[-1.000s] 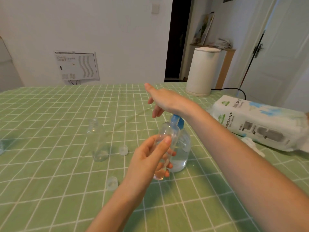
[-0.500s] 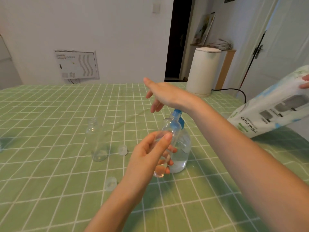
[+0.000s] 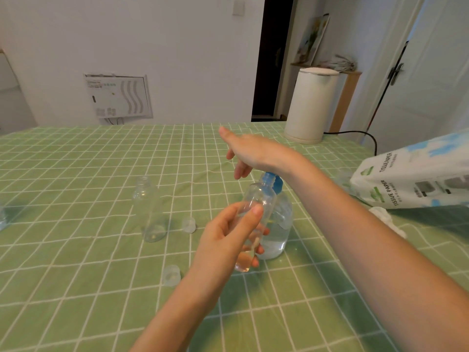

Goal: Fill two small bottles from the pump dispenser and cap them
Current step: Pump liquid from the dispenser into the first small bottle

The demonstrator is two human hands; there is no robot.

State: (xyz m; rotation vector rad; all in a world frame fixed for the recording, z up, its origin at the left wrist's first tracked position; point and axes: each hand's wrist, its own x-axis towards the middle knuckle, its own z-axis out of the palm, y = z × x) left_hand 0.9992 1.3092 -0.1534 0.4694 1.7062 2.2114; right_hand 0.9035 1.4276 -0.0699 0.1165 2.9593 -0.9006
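Observation:
My left hand [image 3: 229,237] grips a small clear bottle [image 3: 256,207], tilted with its mouth up against the blue pump head [image 3: 272,181] of the clear dispenser [image 3: 279,224]. A little liquid sits in the small bottle's bottom. My right hand [image 3: 251,151] lies flat on top of the pump head, fingers straight, heel of the palm pressing. A second small clear bottle [image 3: 149,212] stands uncapped on the green checked cloth [image 3: 76,250] to the left. Two clear caps lie on the cloth, one [image 3: 189,224] beside that bottle and one [image 3: 172,275] nearer to me.
A tissue paper pack [image 3: 416,181] is held up off the table at the right edge. A white crumpled tissue [image 3: 388,219] lies under it. A white kettle [image 3: 311,105] with a black cord stands at the far right corner. Something clear shows at the left edge [image 3: 2,219].
The tissue paper pack was lifted off the table at the right and now hangs tilted. My hands stay at the pump, with the bottle raised slightly.

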